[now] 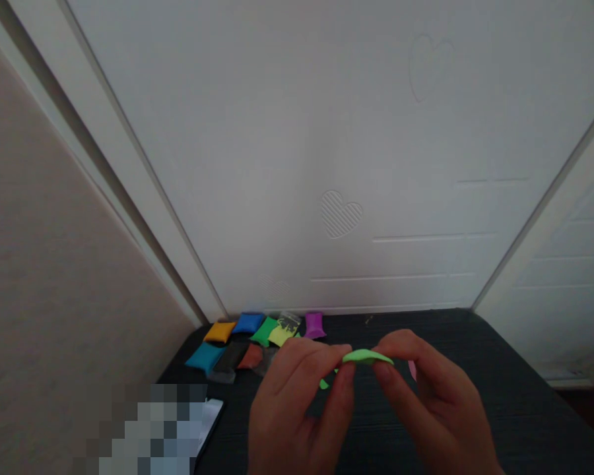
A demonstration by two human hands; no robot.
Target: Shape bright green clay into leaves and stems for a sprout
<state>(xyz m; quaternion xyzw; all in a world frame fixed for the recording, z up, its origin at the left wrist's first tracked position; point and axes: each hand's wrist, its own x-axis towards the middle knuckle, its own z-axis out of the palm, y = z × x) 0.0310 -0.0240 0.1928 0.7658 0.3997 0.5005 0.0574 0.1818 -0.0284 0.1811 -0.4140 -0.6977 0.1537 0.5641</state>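
A thin, flattened piece of light green modelling clay (366, 356) is stretched between my two hands above the dark table. My left hand (297, 396) pinches its left end between thumb and fingers. At the right end, the thumb and index finger of my right hand (435, 396) grip it. Small bits of green clay (323, 383) show behind my left hand, partly covered by it. Something pink (412, 370) peeks out behind my right fingers; most of it is hidden.
Several coloured packets lie at the table's back left, among them an orange packet (220, 332), a blue packet (249, 322), a teal packet (205, 356) and a purple packet (315, 325). A flat device (210, 419), partly pixelated, rests at front left. A white panel (277, 165) rises behind the black table (515, 396).
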